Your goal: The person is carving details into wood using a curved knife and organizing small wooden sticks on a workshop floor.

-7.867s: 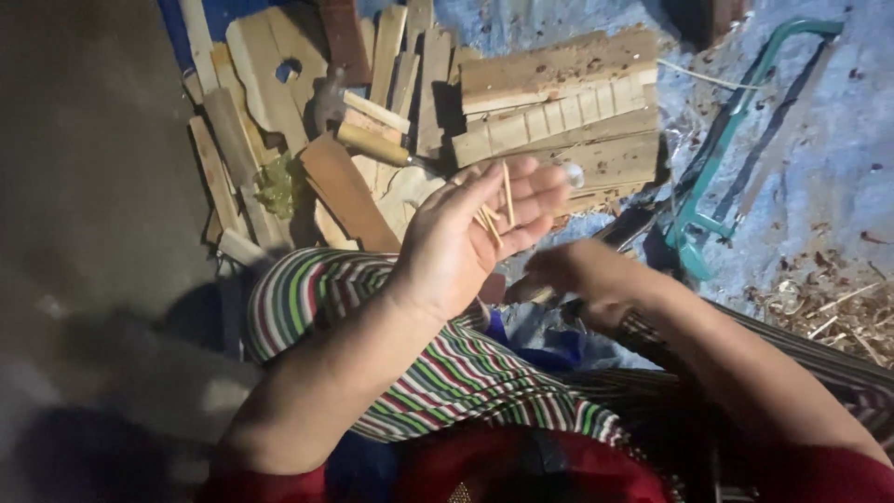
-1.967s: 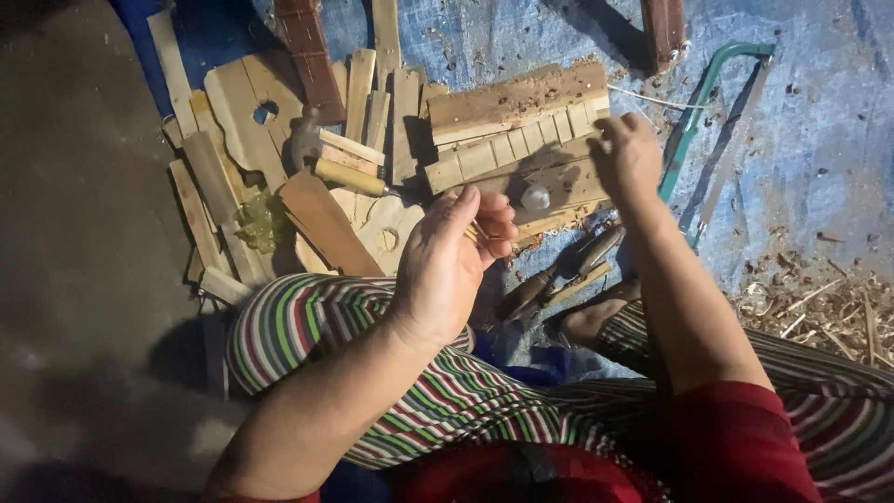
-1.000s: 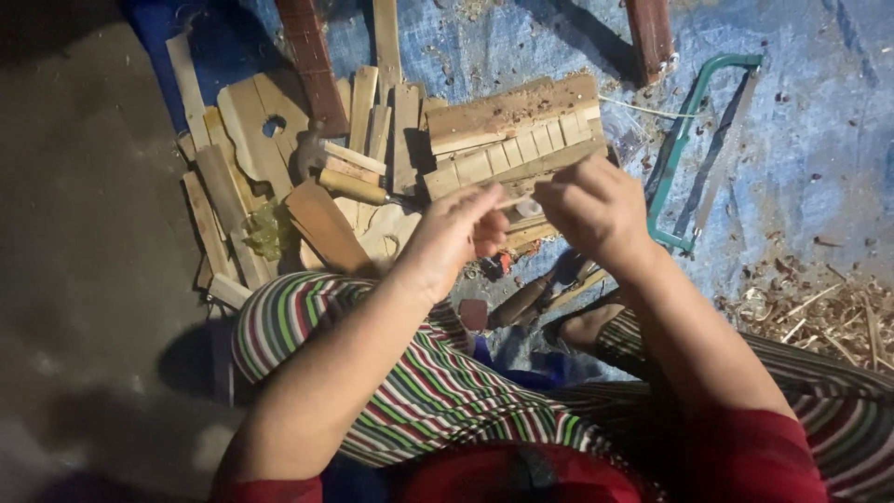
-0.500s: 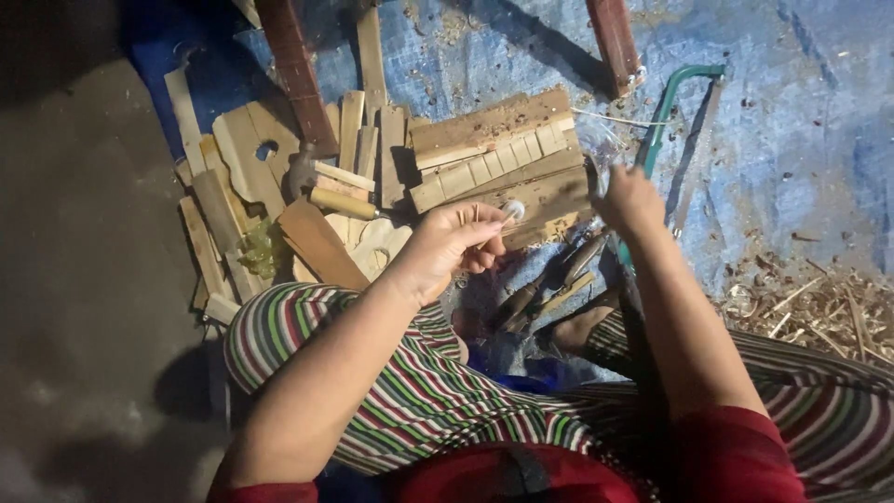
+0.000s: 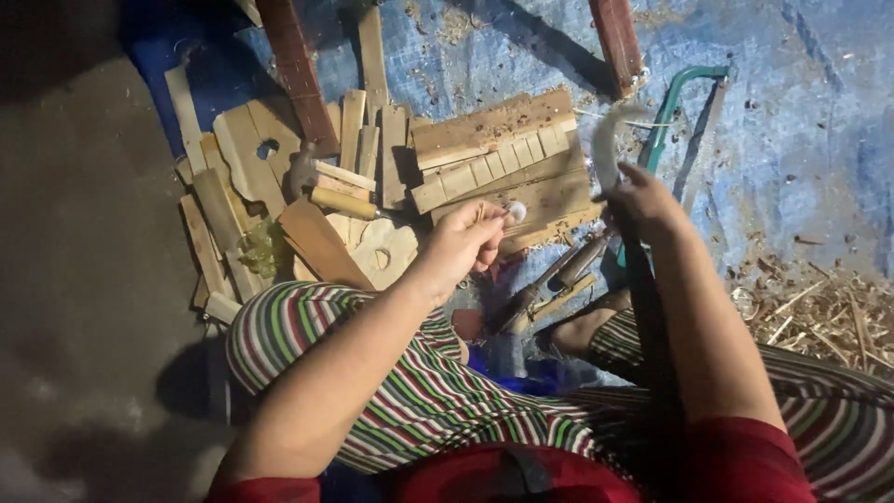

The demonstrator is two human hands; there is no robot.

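- While the left hand [image 5: 463, 244] pinches thin sticks [image 5: 480, 215] over the wood pieces [image 5: 503, 168]
- right hand [image 5: 643, 200] grips a curved blade [image 5: 603, 144] near the green saw [image 5: 684, 102]

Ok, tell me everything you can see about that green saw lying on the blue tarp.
The green saw is a hacksaw-type tool with a green painted frame, seemingly metal, bent in a squared arch, and a thin dark blade along its right side. It lies flat on the blue tarp, running down from a reddish wooden bar. The right hand hides its lower end. Whether they touch, I cannot tell.
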